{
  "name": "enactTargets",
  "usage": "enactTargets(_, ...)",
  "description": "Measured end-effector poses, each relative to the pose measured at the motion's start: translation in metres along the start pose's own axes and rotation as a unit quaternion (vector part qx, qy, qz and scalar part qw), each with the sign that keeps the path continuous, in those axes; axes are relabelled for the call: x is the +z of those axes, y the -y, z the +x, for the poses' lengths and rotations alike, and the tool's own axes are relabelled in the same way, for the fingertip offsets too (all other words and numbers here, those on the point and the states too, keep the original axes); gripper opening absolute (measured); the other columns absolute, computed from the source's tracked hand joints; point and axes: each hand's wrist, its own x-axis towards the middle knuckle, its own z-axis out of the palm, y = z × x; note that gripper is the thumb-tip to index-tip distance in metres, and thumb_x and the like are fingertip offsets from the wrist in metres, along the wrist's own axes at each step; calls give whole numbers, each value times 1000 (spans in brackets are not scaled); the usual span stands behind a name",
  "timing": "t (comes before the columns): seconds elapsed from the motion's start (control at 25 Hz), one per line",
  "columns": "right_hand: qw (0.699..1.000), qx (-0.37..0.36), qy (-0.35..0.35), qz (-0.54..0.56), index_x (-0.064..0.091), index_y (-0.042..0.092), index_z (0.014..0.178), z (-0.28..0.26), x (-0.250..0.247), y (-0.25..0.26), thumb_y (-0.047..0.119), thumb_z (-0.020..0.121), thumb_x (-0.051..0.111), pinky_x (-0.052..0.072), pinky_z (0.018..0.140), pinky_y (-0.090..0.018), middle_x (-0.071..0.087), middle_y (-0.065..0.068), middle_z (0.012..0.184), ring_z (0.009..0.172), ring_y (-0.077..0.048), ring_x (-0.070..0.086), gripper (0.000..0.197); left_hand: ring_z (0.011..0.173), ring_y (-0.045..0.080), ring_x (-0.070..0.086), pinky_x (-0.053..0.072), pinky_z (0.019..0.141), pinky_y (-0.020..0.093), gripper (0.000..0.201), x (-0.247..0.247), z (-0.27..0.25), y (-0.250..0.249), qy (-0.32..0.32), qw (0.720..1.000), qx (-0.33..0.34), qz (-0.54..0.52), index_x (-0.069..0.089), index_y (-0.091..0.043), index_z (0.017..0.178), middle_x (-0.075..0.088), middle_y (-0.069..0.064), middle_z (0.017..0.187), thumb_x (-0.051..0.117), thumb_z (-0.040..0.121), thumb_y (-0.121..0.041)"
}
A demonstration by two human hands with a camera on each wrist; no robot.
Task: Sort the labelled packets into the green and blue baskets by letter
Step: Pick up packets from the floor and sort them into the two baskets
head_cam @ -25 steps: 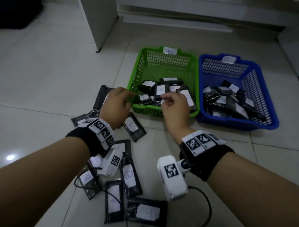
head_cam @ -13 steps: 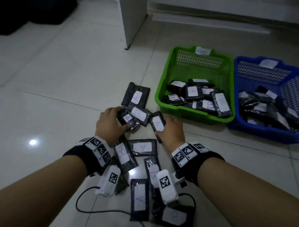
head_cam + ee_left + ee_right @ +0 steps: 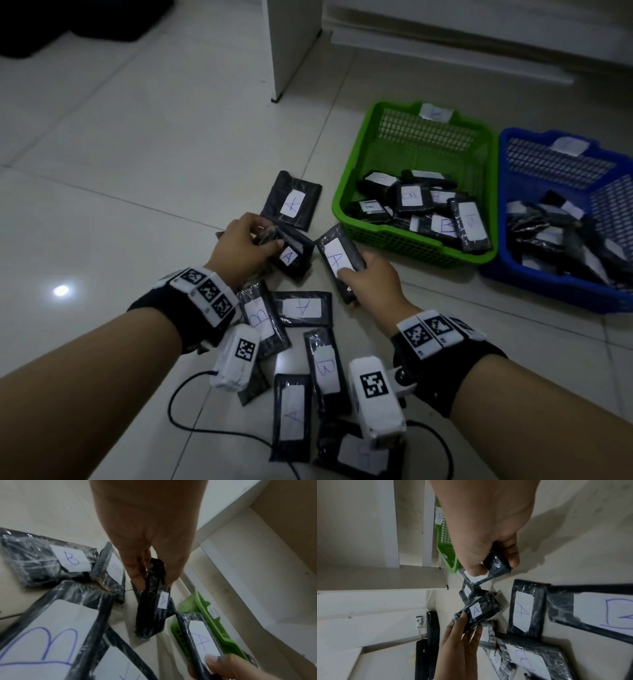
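Packets are in both our hands now, where a second ago our hands were at the green basket's front rim holding nothing we could make out. Our left hand [image 3: 241, 245] has its grip pinched on a small black plastic-wrapped packet with a white "A" label [image 3: 291, 255], lifted at the far side of the floor pile. Our right hand [image 3: 371, 282] has its grip clenched round a longer black wrapped packet labelled "A" [image 3: 337, 260], thumb pressing its label, raised just in front of the green basket. So we have come back from a drop-off and picked up 2 fresh packets, both the same letter; we judge both belong in 1 basket.

The green plastic mesh basket [image 3: 387, 236] holds a heap of black packets; the labels we can read there say "B". The blue plastic mesh basket [image 3: 548, 291], touching it on the right, holds another heap, letters too blurred to read. Each basket carries a white tag on its far rim, unreadable from the head view. Since green looks like "B", blue is likely our target.

On the tiled floor [image 3: 137, 171] remain at least 6 loose packets, "A" and "B" mixed, so sorting is well underway but unfinished.
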Motion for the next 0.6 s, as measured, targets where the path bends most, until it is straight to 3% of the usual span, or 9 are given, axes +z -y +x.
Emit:
enactTargets(0.08, 1000, -1, -8, 26, 62, 11, 92, -10, -11, 3, 16, 81, 61, 43, 37, -17, 62, -2, 71, 51, -13, 56, 12, 82, 20, 66, 55, 65, 29, 28, 1, -9, -14, 40, 993, -10, -109, 56, -21, 101, 65, 7, 100, 73, 79, -21)
enactTargets(0.2, 997, -16, -33, 64, 60, 16, 84, -18, -36, 6, 21, 78, 60, 49, 42, -25, 63, -3, 73, 57, -19, 58, 7, 73, 20, 65, 55, 58, 27, 33, 6, -21, -45, 104, 975, 19, -198, 54, -13, 111, 67, 14, 96, 69, 81, -8)
enactTargets(0.32, 990, -25, -101, 95, 61, 14, 84, -12, -78, 5, 27, 72, 55, 55, 56, -45, 61, -8, 74, 64, -26, 58, 18, 61, 14, 64, 54, 53, 27, 32, 30, -20, -89, 135, 959, 38, -245, 49, -10, 107, 68, 6, 78, 68, 82, -4)
enactTargets(0.4, 981, -23, -146, 122, 60, 11, 88, -2, -116, 2, 20, 79, 54, 55, 53, -41, 63, -12, 81, 63, -26, 58, 14, 60, 11, 65, 54, 50, 24, 27, 58, -14, -124, 151, 947, 34, -280, 48, -12, 98, 67, 5, 75, 67, 82, -2)
enactTargets(0.48, 969, -18, -196, 152, 60, 9, 98, 5, -157, -4, 12, 84, 54, 56, 52, -38, 66, -13, 92, 61, -26, 60, 15, 70, 16, 67, 60, 59, 31, 24, 91, -9, -164, 184, 928, 26, -322, 49, -14, 90, 66, 8, 83, 67, 82, -2)
enactTargets(0.6, 945, 2, -282, 165, 54, 10, 110, 19, -212, -22, 9, 84, 57, 59, 60, -49, 63, -3, 84, 54, -22, 59, 25, 75, 19, 66, 60, 69, 41, 19, 142, 4, -222, 221, 919, 41, -325, 51, -14, 85, 62, 7, 86, 67, 83, -5)
